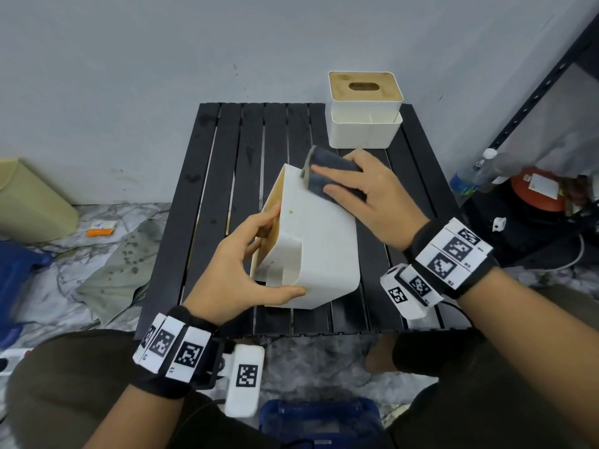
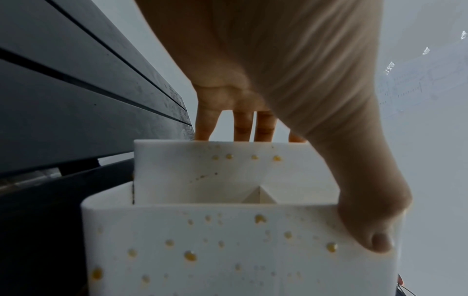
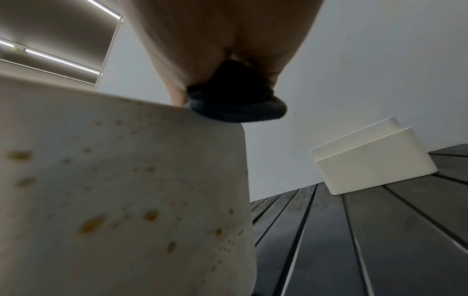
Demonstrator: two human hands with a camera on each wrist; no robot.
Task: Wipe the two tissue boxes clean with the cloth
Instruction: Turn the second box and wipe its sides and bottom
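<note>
A white tissue box (image 1: 321, 241) lies tipped on its side in the middle of the black slatted table (image 1: 227, 157), its wooden lid facing left. Yellow-brown droplets speckle its sides (image 2: 228, 250) (image 3: 113, 200). My left hand (image 1: 246, 264) grips the box's near end, thumb (image 2: 375, 230) on one wall and fingers (image 2: 243, 126) over the lid side. My right hand (image 1: 359, 189) presses a folded dark grey cloth (image 1: 327, 171) (image 3: 235, 104) onto the box's far upper edge, fingers laid over the cloth. A second white tissue box (image 1: 364, 108) (image 3: 375, 160) with a wooden slotted lid stands upright at the table's far right corner.
A black metal shelf (image 1: 534, 102) stands at the right with a plastic bottle (image 1: 476, 173) and a red object on it. A beige bin (image 1: 29, 202) and a crumpled cloth (image 1: 120, 260) are on the floor at the left. A blue crate (image 1: 321, 419) sits between my knees.
</note>
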